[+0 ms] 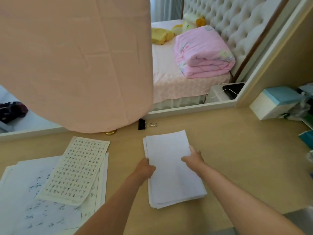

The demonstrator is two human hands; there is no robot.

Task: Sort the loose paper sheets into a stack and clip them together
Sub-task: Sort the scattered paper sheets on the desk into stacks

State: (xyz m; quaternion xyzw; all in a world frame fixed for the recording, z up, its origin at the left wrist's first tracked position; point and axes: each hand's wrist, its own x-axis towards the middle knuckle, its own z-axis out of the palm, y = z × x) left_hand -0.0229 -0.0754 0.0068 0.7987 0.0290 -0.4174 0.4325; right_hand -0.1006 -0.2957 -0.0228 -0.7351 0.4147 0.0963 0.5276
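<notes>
Stack of white sheets (171, 170) lying on the pale wood tabletop (237, 150), near centre, edges uneven — lower sheets peeking out along the left and bottom. Left hand (146, 168) at the stack's left edge, grip closed on the sheets, fingers tucked out of sight under the paper. Right hand (193, 157) at the right edge, thumb on top, grip pinching the upper sheets. Black binder clip (142, 124) with wire handles beyond the stack, apart from it, close to the mirror frame (191, 108). Off to the left — separate spread of handwritten pages (42, 192), a practice sheet with a grid of characters (76, 168) lying tilted on top. Large pink lampshade (74, 61) filling upper left, brass base just visible beneath. White and blue box (272, 102) at far right. Mirror showing a bed with a folded pink quilt (203, 51).
</notes>
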